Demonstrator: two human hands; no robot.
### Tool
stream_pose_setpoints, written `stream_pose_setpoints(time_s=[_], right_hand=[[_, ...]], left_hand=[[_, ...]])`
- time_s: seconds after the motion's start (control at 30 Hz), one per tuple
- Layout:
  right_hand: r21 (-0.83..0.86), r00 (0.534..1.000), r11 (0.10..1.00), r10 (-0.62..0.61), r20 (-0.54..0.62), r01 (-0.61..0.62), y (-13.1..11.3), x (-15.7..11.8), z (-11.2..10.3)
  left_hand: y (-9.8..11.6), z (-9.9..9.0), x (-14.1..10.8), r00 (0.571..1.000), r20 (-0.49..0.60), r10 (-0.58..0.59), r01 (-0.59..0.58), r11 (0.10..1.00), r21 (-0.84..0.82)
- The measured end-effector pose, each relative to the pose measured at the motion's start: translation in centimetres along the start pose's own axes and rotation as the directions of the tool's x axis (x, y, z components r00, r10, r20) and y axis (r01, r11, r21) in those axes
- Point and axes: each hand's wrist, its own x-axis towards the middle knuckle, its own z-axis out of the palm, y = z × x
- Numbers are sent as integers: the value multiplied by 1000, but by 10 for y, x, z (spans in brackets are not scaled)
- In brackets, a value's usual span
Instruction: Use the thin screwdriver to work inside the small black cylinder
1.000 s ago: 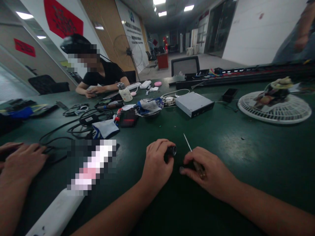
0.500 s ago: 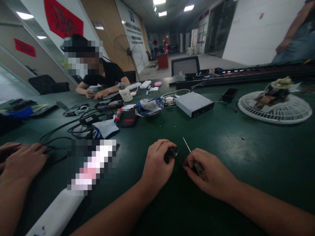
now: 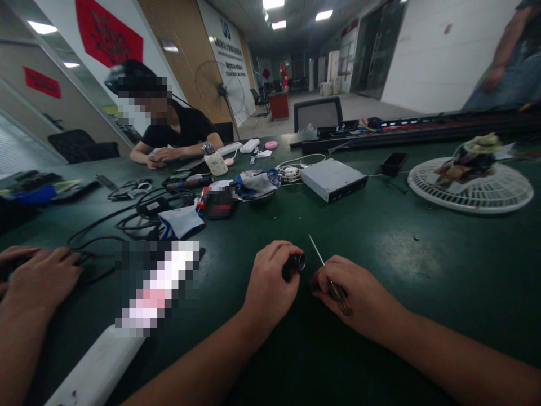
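My left hand (image 3: 273,276) is closed around a small black cylinder (image 3: 300,261) with a ring-like open end that faces right; most of it is hidden by my fingers. Just to the right, my right hand (image 3: 355,287) grips a screwdriver (image 3: 339,296) by its brownish see-through handle. The thin metal shaft points up and to the left, its tip apart from the cylinder. Both hands are low over the dark green table (image 3: 338,225). Whether my right fingertips also pinch something small and dark, I cannot make out.
A co-worker's hands (image 3: 44,276) rest at the left, beside a white device (image 3: 97,361) with a blurred screen. Black cables (image 3: 139,214), a white and blue cloth (image 3: 183,221), a grey disc drive (image 3: 333,177) and a white fan grille (image 3: 469,186) lie beyond. Another person (image 3: 177,129) sits across the table.
My right hand has shifted slightly left, and the screwdriver has turned a little in its grip. My left hand stays in place. The person across has drawn their hands together.
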Motion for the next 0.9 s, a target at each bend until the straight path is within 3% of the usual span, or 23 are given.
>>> stream_pose_setpoints(time_s=[0.1, 0.37, 0.57, 0.9], right_hand=[[22, 1000, 1000, 3, -26, -2, 2, 0, 0], [123, 960, 992, 55, -276, -21, -1, 0, -5], [113, 968, 993, 43, -246, -15, -2, -2, -3], [-19, 966, 997, 71, -248, -78, -2, -3, -2]], left_hand=[[0, 0, 0, 1000, 4, 9, -9, 1000, -5], [0, 0, -2, 986, 81, 144, -133, 983, -126], [1, 1, -3, 960, 117, 253, -223, 949, -222], [2, 0, -4, 968, 128, 218, -192, 964, -184]])
